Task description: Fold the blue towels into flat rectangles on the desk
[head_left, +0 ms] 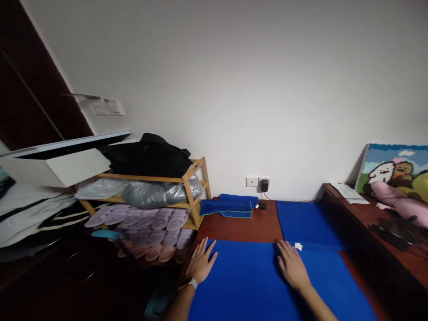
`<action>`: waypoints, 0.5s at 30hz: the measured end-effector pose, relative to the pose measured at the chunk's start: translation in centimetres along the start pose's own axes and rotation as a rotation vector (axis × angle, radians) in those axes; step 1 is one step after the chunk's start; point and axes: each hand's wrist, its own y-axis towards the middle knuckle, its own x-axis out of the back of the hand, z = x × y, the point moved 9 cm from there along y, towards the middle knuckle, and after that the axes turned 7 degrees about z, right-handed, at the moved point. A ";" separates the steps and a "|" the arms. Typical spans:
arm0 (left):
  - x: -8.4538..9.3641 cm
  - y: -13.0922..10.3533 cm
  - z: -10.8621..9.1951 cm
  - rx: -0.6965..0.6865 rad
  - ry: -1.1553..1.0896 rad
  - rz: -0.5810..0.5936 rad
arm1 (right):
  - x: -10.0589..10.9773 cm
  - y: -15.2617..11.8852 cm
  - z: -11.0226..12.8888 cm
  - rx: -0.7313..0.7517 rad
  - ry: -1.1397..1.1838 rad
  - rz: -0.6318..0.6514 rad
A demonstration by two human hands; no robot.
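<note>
A large blue cloth (244, 281), likely a towel, lies spread flat on the reddish-brown table (247, 229). At its left edge rests my left hand (200, 264), palm down with the fingers spread; a watch sits on that wrist. My right hand (293, 266) lies on the cloth near its far edge, fingers stretched out. Close to those fingertips is a small white tag (298, 246). Behind, to the right, another blue cloth (307, 223) lies flat. A folded blue cloth (227, 207) with a green-edged hem is by the wall. Neither hand holds anything.
Left of the table stands a wooden rack (187, 191) with purple slippers (147, 218), plastic-wrapped items and a black bag (150, 156). A black plug (264, 184) sits in the wall socket. On a raised ledge at right lie a pink plush toy (397, 203) and cables.
</note>
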 end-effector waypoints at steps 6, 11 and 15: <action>-0.3 0.4 0.3 0.007 0.014 0.000 | -2.4 1.7 5.1 0.011 0.100 0.155; -0.4 0.7 0.2 0.010 0.019 -0.013 | -2.0 -1.9 -5.9 -0.216 0.000 0.090; -0.5 0.8 0.3 0.012 0.019 -0.026 | -1.2 -5.3 -17.2 -0.458 -0.074 0.068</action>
